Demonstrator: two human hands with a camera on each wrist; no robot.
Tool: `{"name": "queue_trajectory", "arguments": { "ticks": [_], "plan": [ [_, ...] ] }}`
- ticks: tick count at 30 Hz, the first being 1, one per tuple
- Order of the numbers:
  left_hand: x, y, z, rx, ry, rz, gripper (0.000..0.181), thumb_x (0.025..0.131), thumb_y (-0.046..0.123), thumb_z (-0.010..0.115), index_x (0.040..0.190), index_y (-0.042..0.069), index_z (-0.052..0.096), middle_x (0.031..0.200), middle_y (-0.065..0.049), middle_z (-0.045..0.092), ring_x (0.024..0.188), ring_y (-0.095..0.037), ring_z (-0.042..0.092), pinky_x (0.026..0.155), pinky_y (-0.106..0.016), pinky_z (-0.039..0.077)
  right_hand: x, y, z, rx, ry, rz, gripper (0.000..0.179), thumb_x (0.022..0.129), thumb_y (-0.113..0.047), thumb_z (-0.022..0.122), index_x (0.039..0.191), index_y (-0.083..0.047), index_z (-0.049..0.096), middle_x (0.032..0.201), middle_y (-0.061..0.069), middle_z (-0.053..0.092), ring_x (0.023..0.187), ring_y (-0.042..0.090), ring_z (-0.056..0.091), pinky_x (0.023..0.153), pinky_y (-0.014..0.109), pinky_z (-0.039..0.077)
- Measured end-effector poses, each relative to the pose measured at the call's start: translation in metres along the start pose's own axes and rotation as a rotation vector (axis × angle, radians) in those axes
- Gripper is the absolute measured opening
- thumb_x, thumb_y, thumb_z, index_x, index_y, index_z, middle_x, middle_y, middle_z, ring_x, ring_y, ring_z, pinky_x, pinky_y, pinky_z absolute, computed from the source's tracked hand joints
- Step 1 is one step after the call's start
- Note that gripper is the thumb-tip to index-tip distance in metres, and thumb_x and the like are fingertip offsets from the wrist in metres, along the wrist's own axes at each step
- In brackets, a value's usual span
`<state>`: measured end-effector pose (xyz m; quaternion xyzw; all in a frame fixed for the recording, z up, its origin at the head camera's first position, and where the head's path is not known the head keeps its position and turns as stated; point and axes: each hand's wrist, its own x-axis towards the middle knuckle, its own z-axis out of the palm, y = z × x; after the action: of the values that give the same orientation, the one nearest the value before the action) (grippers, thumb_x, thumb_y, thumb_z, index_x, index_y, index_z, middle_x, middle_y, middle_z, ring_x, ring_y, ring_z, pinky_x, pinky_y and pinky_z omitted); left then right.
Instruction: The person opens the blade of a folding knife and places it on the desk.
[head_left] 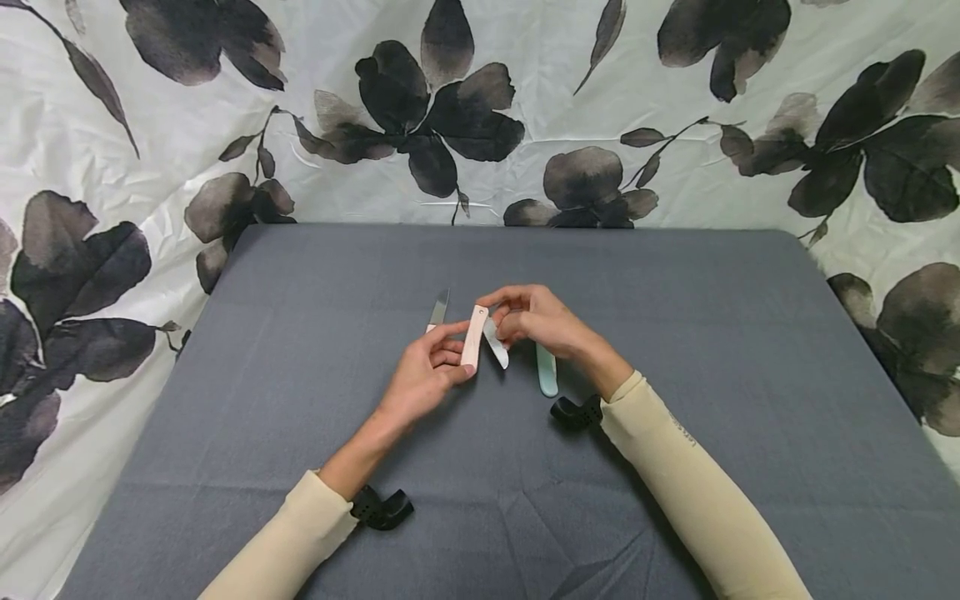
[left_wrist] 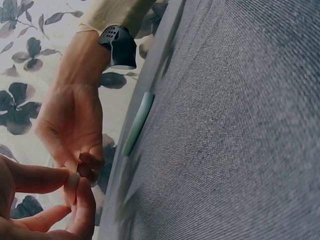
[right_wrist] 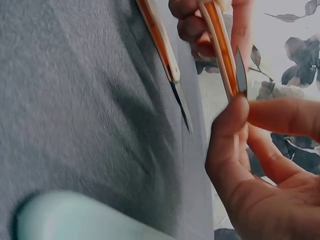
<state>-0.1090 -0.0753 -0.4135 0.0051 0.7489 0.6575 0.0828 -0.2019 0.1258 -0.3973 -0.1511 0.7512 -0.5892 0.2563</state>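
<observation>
My left hand (head_left: 422,375) grips the pale pink handle of a folding knife (head_left: 474,337) between thumb and fingers. Its blade (head_left: 495,342) stands partly out of the handle, at a narrow angle. At the blade, my right hand (head_left: 542,321) pinches with thumb and fingers; the right wrist view shows the blade (right_wrist: 241,75) beside the handle's open slot. On the cloth beyond my left hand lies a second folding knife (head_left: 439,308) with its blade out, its handle mostly hidden in the head view. Below my right hand is a mint-green handle (head_left: 547,372), no blade visible.
A grey cloth (head_left: 300,358) with creases near the front covers the table. Behind it hangs a white curtain (head_left: 570,92) with dark flowers. Black wrist devices (head_left: 384,508) are strapped at both cuffs.
</observation>
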Motion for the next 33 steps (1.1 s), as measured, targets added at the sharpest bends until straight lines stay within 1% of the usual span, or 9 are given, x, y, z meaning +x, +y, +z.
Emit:
{"name": "queue_trajectory", "arguments": {
  "ticks": [3,7,11,14,17,19,23,26,33],
  "plan": [
    [-0.0003,0.0011,-0.0006,-0.002,-0.001,0.0,0.064,0.087,-0.008,0.069,0.148,0.007,0.056,0.115,-0.019,0.065,0.088,-0.012,0.064,0.074,-0.018,0.052,0.0,0.0005,-0.0011,-0.015,-0.012,0.007,0.056,0.084,0.006,0.06,0.139,-0.003,0.063,0.097,0.01,0.066,0.079,0.019,0.062,0.076,0.038,0.059],
    [-0.0003,0.0022,-0.0008,-0.019,0.028,0.007,0.066,0.087,-0.009,0.069,0.149,0.008,0.056,0.114,-0.017,0.063,0.089,-0.012,0.065,0.074,-0.018,0.053,-0.0002,0.0009,0.0008,-0.014,-0.009,0.018,0.055,0.091,0.002,0.059,0.146,-0.005,0.056,0.102,0.009,0.064,0.083,0.018,0.063,0.08,0.038,0.059],
    [-0.0002,0.0027,-0.0015,-0.046,0.066,0.012,0.068,0.086,-0.009,0.069,0.149,0.011,0.056,0.115,-0.016,0.063,0.092,-0.015,0.066,0.074,-0.018,0.053,-0.0019,0.0007,0.003,0.013,-0.004,0.058,0.05,0.098,-0.003,0.06,0.147,0.0,0.051,0.1,0.006,0.066,0.082,0.016,0.063,0.079,0.034,0.06],
    [-0.0003,0.0027,-0.0019,-0.057,0.084,0.013,0.067,0.087,-0.009,0.069,0.149,0.014,0.056,0.116,-0.015,0.063,0.093,-0.016,0.067,0.073,-0.018,0.053,-0.0032,0.001,0.0037,0.03,-0.02,0.077,0.046,0.1,-0.005,0.06,0.144,0.005,0.05,0.095,0.003,0.067,0.079,0.014,0.062,0.075,0.031,0.059],
    [-0.0004,0.0026,-0.0018,-0.061,0.097,0.019,0.067,0.087,-0.009,0.07,0.149,0.014,0.055,0.117,-0.016,0.064,0.092,-0.015,0.067,0.073,-0.018,0.053,-0.0034,0.0015,0.0045,0.05,-0.031,0.064,0.044,0.099,-0.004,0.06,0.14,0.009,0.052,0.092,0.001,0.066,0.078,0.013,0.061,0.073,0.028,0.058],
    [-0.0006,0.0024,-0.0018,-0.062,0.106,0.023,0.067,0.088,-0.009,0.07,0.149,0.014,0.055,0.118,-0.017,0.064,0.091,-0.013,0.067,0.073,-0.018,0.053,-0.0033,0.002,0.0052,0.054,-0.026,0.046,0.042,0.098,-0.003,0.062,0.137,0.01,0.054,0.093,0.001,0.065,0.078,0.012,0.062,0.073,0.027,0.059],
    [-0.0012,0.0016,-0.002,-0.058,0.117,0.029,0.068,0.088,-0.008,0.07,0.149,0.015,0.055,0.119,-0.017,0.063,0.091,-0.011,0.066,0.073,-0.018,0.053,-0.0035,0.0034,0.0064,0.038,-0.017,0.012,0.038,0.096,-0.001,0.066,0.131,0.008,0.058,0.094,0.002,0.065,0.078,0.012,0.064,0.075,0.029,0.06],
    [-0.0016,0.001,-0.0023,-0.055,0.117,0.033,0.067,0.088,-0.008,0.071,0.149,0.015,0.055,0.12,-0.017,0.063,0.091,-0.011,0.066,0.073,-0.018,0.053,-0.0041,0.0051,0.0075,0.031,-0.012,-0.009,0.036,0.096,-0.001,0.067,0.13,0.006,0.059,0.094,0.002,0.065,0.079,0.012,0.064,0.077,0.031,0.06],
    [-0.0014,-0.0008,-0.0016,-0.056,0.111,0.042,0.067,0.088,-0.009,0.07,0.149,0.014,0.055,0.119,-0.018,0.064,0.091,-0.013,0.067,0.074,-0.018,0.054,-0.0049,0.0053,0.0075,0.021,0.026,-0.006,0.034,0.094,0.0,0.068,0.127,0.004,0.064,0.095,0.004,0.067,0.081,0.014,0.064,0.08,0.038,0.062]
  ]
}}
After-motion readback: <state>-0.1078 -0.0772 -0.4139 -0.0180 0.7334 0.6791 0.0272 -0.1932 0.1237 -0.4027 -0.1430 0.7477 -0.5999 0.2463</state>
